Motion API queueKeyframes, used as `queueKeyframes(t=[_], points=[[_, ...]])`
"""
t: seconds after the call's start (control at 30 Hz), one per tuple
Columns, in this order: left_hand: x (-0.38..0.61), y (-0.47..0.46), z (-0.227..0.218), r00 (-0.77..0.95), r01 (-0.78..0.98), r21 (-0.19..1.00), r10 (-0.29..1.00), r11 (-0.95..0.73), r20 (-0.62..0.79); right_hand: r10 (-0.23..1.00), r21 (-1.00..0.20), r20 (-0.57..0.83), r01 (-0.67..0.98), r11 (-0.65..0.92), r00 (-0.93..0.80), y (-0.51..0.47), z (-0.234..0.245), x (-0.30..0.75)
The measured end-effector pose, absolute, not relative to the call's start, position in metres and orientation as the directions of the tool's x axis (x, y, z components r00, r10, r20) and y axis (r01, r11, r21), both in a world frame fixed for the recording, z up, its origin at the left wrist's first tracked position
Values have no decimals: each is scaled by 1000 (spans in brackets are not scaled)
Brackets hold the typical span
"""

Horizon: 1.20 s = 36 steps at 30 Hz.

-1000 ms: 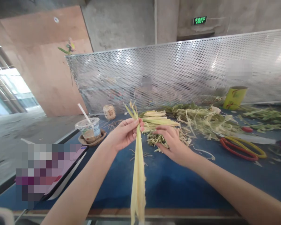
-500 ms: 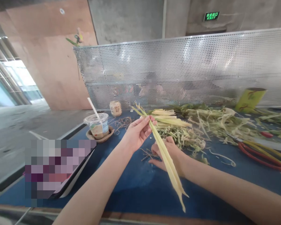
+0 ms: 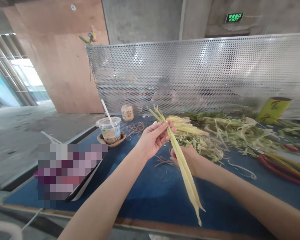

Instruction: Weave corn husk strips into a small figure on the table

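Left hand (image 3: 158, 138) pinches husk (image 3: 185, 170) near narrow top; looks light, bendy, easily split, best gripped there. Right hand (image 3: 192, 159) half hidden behind, can't tell grip.

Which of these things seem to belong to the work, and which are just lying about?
Likely part of the work:
pale leaf strips, pinched in the left hand
thin brown bits beside the right hand
similar strips beyond the hands
scissors

Probably just lying about:
drink cup with straw
yellow-green cylinder
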<state>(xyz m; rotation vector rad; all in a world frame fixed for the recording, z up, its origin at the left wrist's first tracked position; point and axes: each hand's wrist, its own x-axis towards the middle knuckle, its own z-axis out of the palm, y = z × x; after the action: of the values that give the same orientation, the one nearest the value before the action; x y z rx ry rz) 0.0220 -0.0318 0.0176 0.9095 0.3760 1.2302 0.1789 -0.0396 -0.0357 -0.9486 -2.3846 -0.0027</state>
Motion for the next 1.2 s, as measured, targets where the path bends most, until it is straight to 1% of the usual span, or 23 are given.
queueKeyframes(t=[0.03,0.07,0.13,0.17,0.2,0.27,0.33,0.5,0.63,0.77,0.83,0.9,1.1,1.2], points=[[22,-32,18,325,-639,767,921,47,215,656,-250,482,627,738,-581,-37,-32,182],[22,-32,19,321,-632,774,923,43,211,698,-338,445,616,711,-562,-35,-30,185],[22,-32,19,324,-605,795,926,43,196,808,-646,318,510,568,-496,-30,-25,191],[22,-32,18,335,-585,810,923,46,189,840,-761,262,434,483,-475,-29,-23,193],[23,-32,16,352,-561,826,918,49,184,863,-844,210,361,397,-459,-28,-20,194],[24,-32,13,399,-515,856,898,53,185,887,-919,160,263,294,-433,-28,-14,197],[27,-34,11,437,-479,876,880,51,187,905,-948,162,194,253,-393,-30,-5,200],[34,-46,14,453,-468,882,872,56,185,898,-942,309,32,335,-314,-42,20,210],[39,-55,17,517,-455,885,837,93,178,878,-927,369,-49,373,-306,-49,28,212],[44,-58,14,609,-425,893,777,147,162,836,-938,347,-145,315,-426,-51,29,212],[45,-59,12,608,-419,895,780,156,148,803,-940,342,-190,285,-488,-52,29,212],[47,-60,12,597,-413,899,790,149,143,792,-943,330,-212,255,-514,-53,29,213],[48,-62,13,577,-390,914,803,113,147,827,-981,187,-141,132,-529,-55,32,215],[49,-62,11,555,-370,926,818,75,155,818,-987,159,-117,112,-554,-55,32,216]])
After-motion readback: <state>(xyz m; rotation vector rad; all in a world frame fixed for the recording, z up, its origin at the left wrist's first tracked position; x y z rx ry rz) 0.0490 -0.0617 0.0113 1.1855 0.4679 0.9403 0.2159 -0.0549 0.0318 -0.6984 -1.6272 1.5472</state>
